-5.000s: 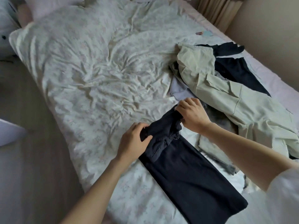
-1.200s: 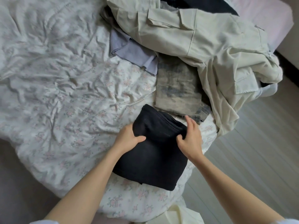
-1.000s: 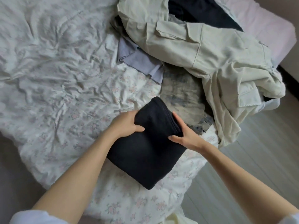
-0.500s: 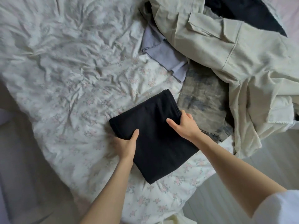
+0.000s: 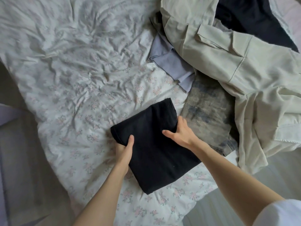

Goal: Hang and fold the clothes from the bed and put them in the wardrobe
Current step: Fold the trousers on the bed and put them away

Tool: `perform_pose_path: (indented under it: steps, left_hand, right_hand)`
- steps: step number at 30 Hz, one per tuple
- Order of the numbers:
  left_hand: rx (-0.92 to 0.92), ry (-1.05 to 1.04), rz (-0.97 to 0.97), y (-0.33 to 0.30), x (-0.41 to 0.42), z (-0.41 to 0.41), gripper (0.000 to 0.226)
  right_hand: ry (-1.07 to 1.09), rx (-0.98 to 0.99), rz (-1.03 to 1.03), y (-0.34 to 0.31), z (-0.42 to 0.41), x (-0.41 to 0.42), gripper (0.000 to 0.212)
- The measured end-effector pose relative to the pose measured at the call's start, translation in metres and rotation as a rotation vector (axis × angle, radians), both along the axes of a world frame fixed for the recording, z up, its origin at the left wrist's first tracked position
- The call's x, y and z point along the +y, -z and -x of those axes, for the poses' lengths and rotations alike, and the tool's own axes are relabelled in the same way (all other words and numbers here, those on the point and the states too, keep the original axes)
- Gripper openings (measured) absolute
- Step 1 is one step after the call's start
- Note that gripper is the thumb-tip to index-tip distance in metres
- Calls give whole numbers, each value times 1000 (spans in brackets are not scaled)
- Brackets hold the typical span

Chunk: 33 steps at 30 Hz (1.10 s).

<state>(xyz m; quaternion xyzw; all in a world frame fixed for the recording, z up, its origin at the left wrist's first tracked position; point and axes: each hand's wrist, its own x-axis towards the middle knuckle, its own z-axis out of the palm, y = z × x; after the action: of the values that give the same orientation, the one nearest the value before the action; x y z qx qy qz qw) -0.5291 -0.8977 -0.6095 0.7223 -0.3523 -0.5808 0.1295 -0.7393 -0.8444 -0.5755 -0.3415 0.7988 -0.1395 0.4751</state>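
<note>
One folded black garment (image 5: pixel 156 144), a thick rectangular bundle of dark knit or jersey fabric, lies on the wrinkled white bed cover with a faint pink floral print (image 5: pixel 78 75), close to the bed's near edge. Left hand (image 5: pixel 124 148): grips the bundle's left edge, thumb on top of the cloth, fingers tucked out of sight beneath it. Right hand (image 5: pixel 180 132): holds the bundle's right edge, thumb spread across the top, fingers curled down over the side.

Four further garments lie heaped to the right on the same cover. Faded grey-blue washed denim piece (image 5: pixel 210 115), flat, just beside the black bundle and touching the right hand's fingers. Pale lilac cloth (image 5: pixel 169 62), folded over on itself, partly under the heap. Large cream cargo garment with a flap pocket (image 5: pixel 236 66), crumpled, draped over the denim and hanging off the bed's edge. Dark navy item (image 5: pixel 250 18), at the top, partly under the cream one.
</note>
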Motion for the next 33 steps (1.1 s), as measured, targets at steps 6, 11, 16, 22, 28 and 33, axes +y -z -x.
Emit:
perform_pose_path:
  steps: [6,11,16,22,28,33]
  left_hand:
    - [-75,-117,-36,-7,-1,-18,64]
    - [-149,-112,49,-27,-14,-32,51]
    - [-319,135,229,-30,0,-16,74]
    - [-479,298,401,-17,19,-19,74]
    - [-439,252,610,-37,32,-13,60]
    - [-432,165,835,-89,10,-30,55]
  right_hand:
    - [-248,137,255,-35,-33,14,60]
    - [-78,-40,279,-34,-46,11,61]
    - [150,-137,100,4,-40,12,82]
    - [71,-65,218,17,-49,2,76]
    - [-70,212,365,-13,-79,0,58]
    - [-2,234,567,-65,-105,-21,48]
